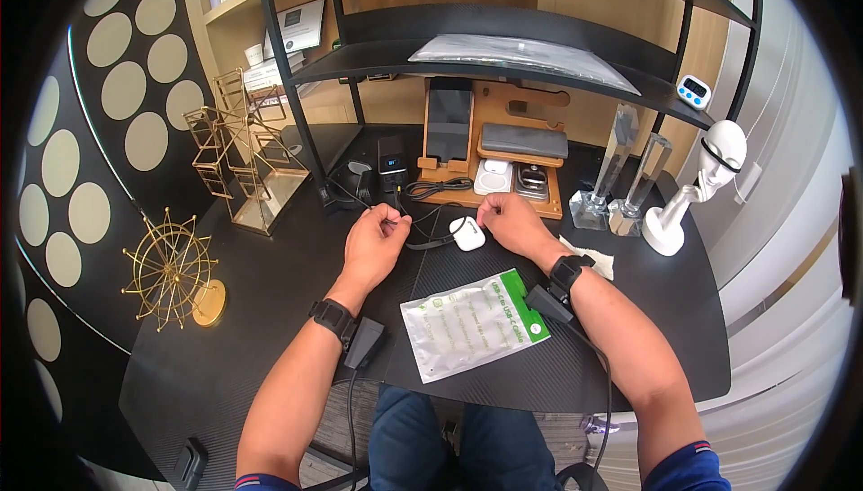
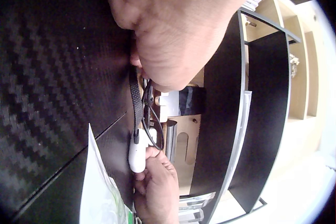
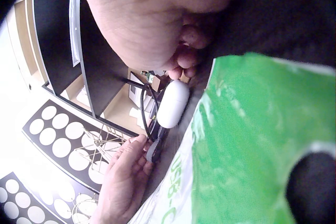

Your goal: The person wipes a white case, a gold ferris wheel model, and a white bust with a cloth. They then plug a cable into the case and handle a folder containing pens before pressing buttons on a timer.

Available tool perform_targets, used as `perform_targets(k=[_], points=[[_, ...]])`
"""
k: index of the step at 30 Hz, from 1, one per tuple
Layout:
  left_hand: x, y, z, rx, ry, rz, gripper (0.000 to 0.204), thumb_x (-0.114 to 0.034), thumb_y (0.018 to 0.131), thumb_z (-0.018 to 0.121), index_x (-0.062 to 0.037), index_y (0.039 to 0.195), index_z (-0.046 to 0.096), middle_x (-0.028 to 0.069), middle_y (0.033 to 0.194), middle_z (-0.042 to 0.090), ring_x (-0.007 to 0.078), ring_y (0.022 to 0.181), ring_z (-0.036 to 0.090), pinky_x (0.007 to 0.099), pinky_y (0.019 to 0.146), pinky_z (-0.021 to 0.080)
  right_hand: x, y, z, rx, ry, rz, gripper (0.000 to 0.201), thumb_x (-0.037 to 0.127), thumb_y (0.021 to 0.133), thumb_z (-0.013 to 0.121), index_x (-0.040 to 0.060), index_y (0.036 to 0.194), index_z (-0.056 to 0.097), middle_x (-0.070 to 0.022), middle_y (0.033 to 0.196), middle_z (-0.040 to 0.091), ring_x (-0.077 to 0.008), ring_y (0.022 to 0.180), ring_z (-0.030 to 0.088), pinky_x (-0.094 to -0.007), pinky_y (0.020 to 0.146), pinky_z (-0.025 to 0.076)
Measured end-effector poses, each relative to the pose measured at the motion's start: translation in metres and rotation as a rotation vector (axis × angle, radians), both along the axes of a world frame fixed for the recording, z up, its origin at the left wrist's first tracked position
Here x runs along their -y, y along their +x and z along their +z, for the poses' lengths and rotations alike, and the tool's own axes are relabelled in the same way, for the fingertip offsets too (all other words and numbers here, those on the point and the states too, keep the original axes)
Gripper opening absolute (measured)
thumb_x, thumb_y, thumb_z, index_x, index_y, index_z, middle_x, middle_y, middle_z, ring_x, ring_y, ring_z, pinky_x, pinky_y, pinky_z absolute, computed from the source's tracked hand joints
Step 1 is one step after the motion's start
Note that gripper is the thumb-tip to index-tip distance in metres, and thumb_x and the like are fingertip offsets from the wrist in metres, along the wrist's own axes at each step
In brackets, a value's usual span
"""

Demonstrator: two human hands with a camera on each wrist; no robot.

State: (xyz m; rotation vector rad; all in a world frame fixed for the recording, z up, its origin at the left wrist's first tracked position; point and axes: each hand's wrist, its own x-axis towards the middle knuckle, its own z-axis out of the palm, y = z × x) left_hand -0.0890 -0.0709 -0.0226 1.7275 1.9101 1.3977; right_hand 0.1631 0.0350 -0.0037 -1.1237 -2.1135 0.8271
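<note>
My left hand (image 1: 373,244) pinches a black woven strap (image 2: 136,100) between thumb and fingers. The strap runs across to a white earbud case (image 1: 467,233), joined at the case's end in the left wrist view. At the case's right edge is my right hand (image 1: 519,224), its curled fingertips gripping that side. Thin black cable (image 2: 154,121) loops close behind the case and strap. In front lies a white and green plastic pouch (image 1: 467,325), printed "USB-C to USB-C Cable", below both hands. The left fingertips are partly hidden in the left wrist view.
Behind the hands stands a wooden dock (image 1: 530,168) with a phone (image 1: 449,123) and chargers. A black power block (image 1: 392,160) stands left of it. Crystal trophies (image 1: 616,172) and a white figurine (image 1: 665,221) are at right, a gold wheel ornament (image 1: 171,262) at left.
</note>
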Motion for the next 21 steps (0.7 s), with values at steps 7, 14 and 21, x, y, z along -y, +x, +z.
perform_targets(k=[7,14,21], points=[[-0.0015,-0.0007,-0.0013,-0.008,0.014,0.000,0.026,-0.027,0.097,0.077,-0.0013,0.096,0.069,0.0068,0.085,0.065,0.0186,0.075,0.062,0.0352,0.073,0.051,-0.0034,0.0000,-0.0039,-0.006,0.024,0.013,0.020,0.012,0.097,0.061,0.0044,0.090,0.078,-0.0170,0.085,0.077,-0.0297,0.083,0.075,-0.0398,0.078,0.055],[-0.0016,-0.0010,-0.0017,-0.005,0.009,0.001,0.027,-0.027,0.097,0.077,-0.0013,0.097,0.069,0.0073,0.086,0.065,0.0191,0.076,0.062,0.0357,0.073,0.052,-0.0031,0.0000,-0.0031,0.000,0.027,0.011,0.020,0.012,0.096,0.061,0.0043,0.090,0.078,-0.0179,0.087,0.077,-0.0312,0.086,0.076,-0.0407,0.079,0.056],[-0.0019,-0.0022,-0.0025,-0.009,-0.008,-0.004,0.025,-0.026,0.099,0.077,-0.0023,0.097,0.068,0.0019,0.087,0.061,0.0100,0.076,0.056,0.0288,0.072,0.048,-0.0024,0.0000,-0.0024,0.010,0.019,0.001,0.020,0.012,0.096,0.061,0.0044,0.090,0.078,-0.0184,0.087,0.078,-0.0322,0.086,0.076,-0.0408,0.079,0.056]])
